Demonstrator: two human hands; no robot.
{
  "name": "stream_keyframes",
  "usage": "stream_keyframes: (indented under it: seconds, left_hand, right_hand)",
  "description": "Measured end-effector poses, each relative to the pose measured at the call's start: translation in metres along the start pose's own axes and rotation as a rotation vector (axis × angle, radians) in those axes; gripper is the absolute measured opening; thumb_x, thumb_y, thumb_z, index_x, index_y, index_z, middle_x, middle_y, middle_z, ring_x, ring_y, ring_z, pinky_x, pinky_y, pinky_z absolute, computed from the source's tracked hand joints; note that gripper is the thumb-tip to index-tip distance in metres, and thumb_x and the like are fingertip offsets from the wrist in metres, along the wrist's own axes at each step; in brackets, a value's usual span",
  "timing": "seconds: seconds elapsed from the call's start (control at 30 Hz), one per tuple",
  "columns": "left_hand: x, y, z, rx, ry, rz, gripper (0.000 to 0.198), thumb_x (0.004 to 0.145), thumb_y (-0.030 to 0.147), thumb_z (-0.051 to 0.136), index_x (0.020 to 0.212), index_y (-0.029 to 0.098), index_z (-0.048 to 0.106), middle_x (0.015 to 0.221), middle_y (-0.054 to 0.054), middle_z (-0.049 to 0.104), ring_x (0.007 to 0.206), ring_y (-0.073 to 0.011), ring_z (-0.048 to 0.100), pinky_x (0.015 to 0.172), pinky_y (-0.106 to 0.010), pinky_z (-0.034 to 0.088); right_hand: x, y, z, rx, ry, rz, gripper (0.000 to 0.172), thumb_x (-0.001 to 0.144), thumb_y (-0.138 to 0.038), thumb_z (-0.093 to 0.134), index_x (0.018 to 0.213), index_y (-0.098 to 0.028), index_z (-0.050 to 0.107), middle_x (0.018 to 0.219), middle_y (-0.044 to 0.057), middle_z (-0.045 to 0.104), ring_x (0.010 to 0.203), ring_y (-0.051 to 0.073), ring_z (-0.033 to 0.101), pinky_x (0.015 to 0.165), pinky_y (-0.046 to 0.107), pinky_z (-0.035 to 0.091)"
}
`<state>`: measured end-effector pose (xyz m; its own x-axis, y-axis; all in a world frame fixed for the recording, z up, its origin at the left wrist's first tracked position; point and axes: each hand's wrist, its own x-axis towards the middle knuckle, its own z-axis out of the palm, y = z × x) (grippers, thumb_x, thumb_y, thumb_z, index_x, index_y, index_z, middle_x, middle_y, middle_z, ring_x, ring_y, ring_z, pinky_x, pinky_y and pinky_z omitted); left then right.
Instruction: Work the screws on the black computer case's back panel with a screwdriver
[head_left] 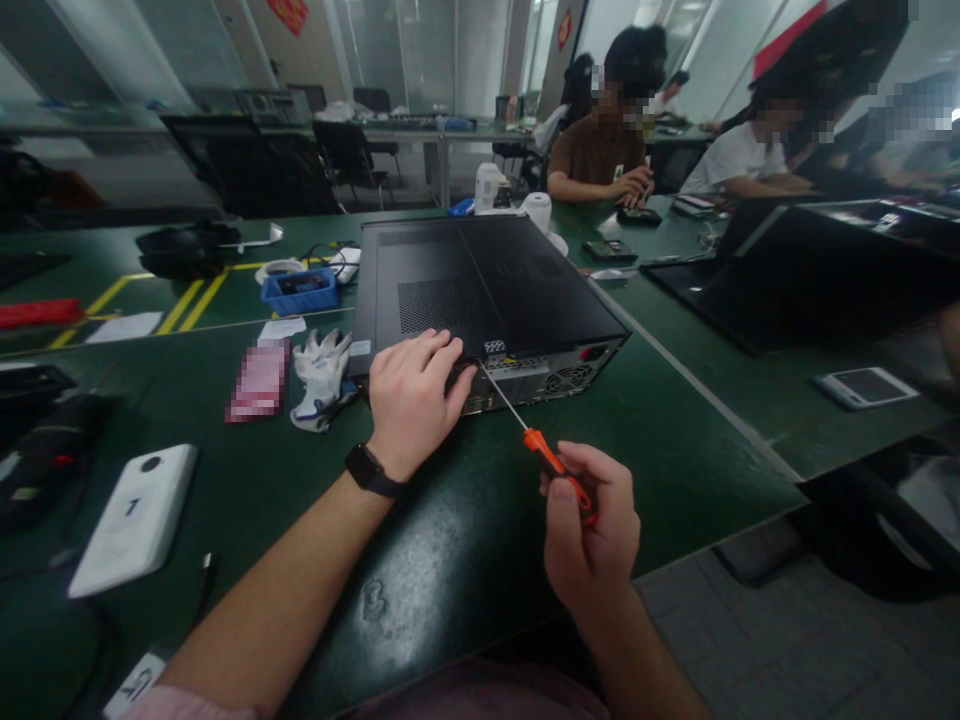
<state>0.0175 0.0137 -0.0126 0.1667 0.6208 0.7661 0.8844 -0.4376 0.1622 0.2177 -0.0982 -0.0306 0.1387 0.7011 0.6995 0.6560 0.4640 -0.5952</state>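
A black desktop computer case (517,270) lies on its side on the green table, its rear panel toward me. My left hand (416,395) rests on the near edge of the case, fingers laid over the top and the thumb by the rear edge. An orange-and-black screwdriver (551,455) is gripped by its handle in my right hand (592,520). Its thin shaft points up and left, and the tip meets the rear edge just right of my left thumb. What exactly the tip touches is too small to tell.
Left of the case lie a grey-white work glove (321,375), a pink packet (259,380) and a blue bin (300,290). A white power bank (139,515) is nearer. On the right are a dark laptop (817,265) and a phone-sized device (866,387). Other people sit across.
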Motion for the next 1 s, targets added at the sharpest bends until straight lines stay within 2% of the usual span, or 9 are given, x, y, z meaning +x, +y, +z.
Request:
stream_keyframes:
  seconds: [0.13, 0.23, 0.33, 0.43, 0.53, 0.63, 0.73, 0.9, 1.0]
  left_hand:
    - [0.0000, -0.0002, 0.0007, 0.014, 0.012, 0.011, 0.027, 0.100, 0.035, 0.068, 0.122, 0.019, 0.073, 0.128, -0.011, 0.078, 0.124, -0.0324, 0.071, 0.104, -0.049, 0.050]
    - [-0.0002, -0.0004, 0.0013, 0.015, 0.021, 0.013, 0.027, 0.100, 0.035, 0.068, 0.121, 0.019, 0.073, 0.128, -0.011, 0.078, 0.124, -0.0323, 0.071, 0.104, -0.049, 0.050]
    - [-0.0003, -0.0006, 0.0015, 0.012, 0.024, 0.014, 0.027, 0.100, 0.035, 0.068, 0.121, 0.019, 0.073, 0.128, -0.011, 0.078, 0.124, -0.0324, 0.071, 0.104, -0.049, 0.050]
    - [-0.0003, -0.0005, 0.0014, 0.007, 0.021, 0.012, 0.027, 0.100, 0.035, 0.068, 0.122, 0.019, 0.073, 0.129, -0.012, 0.078, 0.124, -0.0325, 0.071, 0.104, -0.050, 0.050]
    - [-0.0003, -0.0003, 0.0012, 0.005, 0.018, 0.012, 0.027, 0.100, 0.035, 0.068, 0.122, 0.019, 0.073, 0.128, -0.012, 0.078, 0.124, -0.0325, 0.071, 0.105, -0.050, 0.049]
    - [-0.0003, -0.0004, 0.0012, 0.005, 0.018, 0.012, 0.028, 0.100, 0.035, 0.068, 0.122, 0.019, 0.073, 0.128, -0.012, 0.078, 0.124, -0.0324, 0.071, 0.105, -0.050, 0.049]
    - [-0.0003, -0.0007, 0.0013, 0.000, 0.016, 0.008, 0.027, 0.100, 0.035, 0.068, 0.122, 0.020, 0.072, 0.129, -0.012, 0.078, 0.125, -0.0322, 0.070, 0.105, -0.050, 0.049]
    - [-0.0003, -0.0009, 0.0014, 0.000, 0.022, 0.015, 0.028, 0.100, 0.035, 0.068, 0.122, 0.019, 0.072, 0.129, -0.012, 0.078, 0.125, -0.0318, 0.071, 0.105, -0.050, 0.049]
    - [-0.0004, -0.0006, 0.0014, 0.003, 0.020, 0.012, 0.027, 0.100, 0.035, 0.068, 0.122, 0.020, 0.073, 0.129, -0.012, 0.078, 0.125, -0.0320, 0.071, 0.105, -0.050, 0.049]
  right_hand:
    - [0.0009, -0.0013, -0.0003, -0.049, 0.042, -0.071, 0.030, 0.094, -0.024, 0.063, 0.124, -0.021, 0.061, 0.100, 0.007, 0.074, 0.076, 0.018, 0.075, 0.058, 0.027, 0.059]
    - [0.0011, -0.0016, 0.0002, -0.050, 0.034, -0.014, 0.022, 0.099, -0.023, 0.060, 0.121, -0.022, 0.063, 0.088, 0.002, 0.074, 0.064, 0.014, 0.072, 0.055, 0.024, 0.056]
    - [0.0026, -0.0026, 0.0003, 0.011, 0.015, 0.017, 0.025, 0.101, -0.023, 0.058, 0.125, -0.021, 0.062, 0.080, -0.001, 0.071, 0.059, 0.013, 0.069, 0.055, 0.024, 0.056]
    - [0.0046, -0.0037, 0.0008, 0.026, 0.030, -0.046, 0.032, 0.096, -0.023, 0.060, 0.128, -0.021, 0.060, 0.093, 0.003, 0.073, 0.071, 0.016, 0.074, 0.063, 0.027, 0.062]
    - [0.0043, -0.0027, 0.0018, -0.033, 0.056, -0.065, 0.029, 0.094, -0.023, 0.063, 0.123, -0.021, 0.063, 0.099, 0.006, 0.075, 0.079, 0.019, 0.077, 0.067, 0.030, 0.064]
    - [0.0020, -0.0006, 0.0021, -0.028, 0.039, -0.002, 0.022, 0.099, -0.024, 0.060, 0.120, -0.021, 0.064, 0.088, 0.003, 0.075, 0.067, 0.015, 0.076, 0.058, 0.025, 0.061]
    - [0.0005, -0.0004, 0.0014, 0.017, 0.018, 0.045, 0.022, 0.103, -0.023, 0.055, 0.122, -0.021, 0.064, 0.080, -0.001, 0.073, 0.059, 0.013, 0.073, 0.054, 0.022, 0.059]
    - [0.0032, -0.0038, 0.0010, -0.021, 0.046, -0.007, 0.029, 0.095, -0.026, 0.062, 0.124, -0.021, 0.062, 0.097, 0.005, 0.075, 0.071, 0.016, 0.075, 0.059, 0.026, 0.062]
    - [0.0032, -0.0033, 0.0014, -0.079, 0.071, -0.030, 0.026, 0.094, -0.026, 0.063, 0.120, -0.021, 0.063, 0.098, 0.006, 0.075, 0.075, 0.017, 0.076, 0.060, 0.027, 0.062]
